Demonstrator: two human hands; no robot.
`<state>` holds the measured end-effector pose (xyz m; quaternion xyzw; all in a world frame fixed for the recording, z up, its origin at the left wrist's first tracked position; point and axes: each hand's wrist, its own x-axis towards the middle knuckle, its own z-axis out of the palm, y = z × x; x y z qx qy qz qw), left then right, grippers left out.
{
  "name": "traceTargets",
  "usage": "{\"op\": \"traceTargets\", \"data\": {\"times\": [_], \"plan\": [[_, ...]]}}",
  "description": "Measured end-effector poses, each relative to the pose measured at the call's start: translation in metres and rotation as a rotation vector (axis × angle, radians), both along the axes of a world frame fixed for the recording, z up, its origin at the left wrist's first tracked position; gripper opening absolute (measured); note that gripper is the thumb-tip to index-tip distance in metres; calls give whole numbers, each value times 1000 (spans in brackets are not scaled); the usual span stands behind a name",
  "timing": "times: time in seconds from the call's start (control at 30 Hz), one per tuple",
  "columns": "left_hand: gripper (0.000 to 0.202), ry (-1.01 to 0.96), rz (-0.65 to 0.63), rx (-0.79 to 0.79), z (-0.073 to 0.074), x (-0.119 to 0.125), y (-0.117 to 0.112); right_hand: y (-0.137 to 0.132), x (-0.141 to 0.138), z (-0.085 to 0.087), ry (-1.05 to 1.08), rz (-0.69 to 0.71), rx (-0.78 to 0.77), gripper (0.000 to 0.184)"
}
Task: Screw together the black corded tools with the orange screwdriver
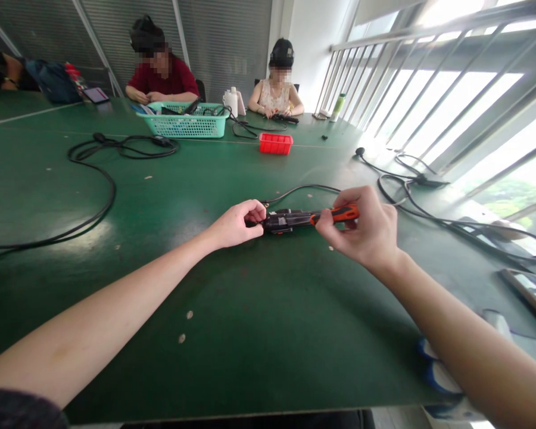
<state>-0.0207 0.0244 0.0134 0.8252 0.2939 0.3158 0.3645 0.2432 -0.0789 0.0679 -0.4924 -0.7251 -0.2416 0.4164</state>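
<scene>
A black device with a thin black cable lies on the green table in front of me. My left hand is closed around its left end. My right hand is wrapped round the orange and black handle of a screwdriver, whose shaft points left onto the device. The cable curves away behind the device toward the right.
A red bin and a teal basket stand farther back. Thick black cables loop at left and at right. Two seated people work at the far side. A railing and windows run along the right.
</scene>
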Motion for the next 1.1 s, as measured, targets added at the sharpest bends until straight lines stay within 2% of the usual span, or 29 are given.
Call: {"op": "traceTargets", "data": {"times": [0.23,0.4,0.57,0.7,0.83,1.0,1.1], "plan": [[20,24,2,15,1,0,-1,1,0,-3,-82,-12,-17,25],[18,33,7,6,4,0,-3,2,-4,-5,1,52,-124,42],[19,35,0,7,5,-1,-4,2,-5,-5,150,-54,-145,38],[19,37,8,-2,5,-1,-3,2,-5,-4,293,-69,-118,39],[19,29,-2,7,2,-1,-1,3,-7,-7,261,-81,-147,38],[19,26,-5,8,0,-1,0,4,-8,-12,147,-168,-141,35],[19,36,1,10,0,-1,1,3,-9,-12,158,-141,-140,35]]}}
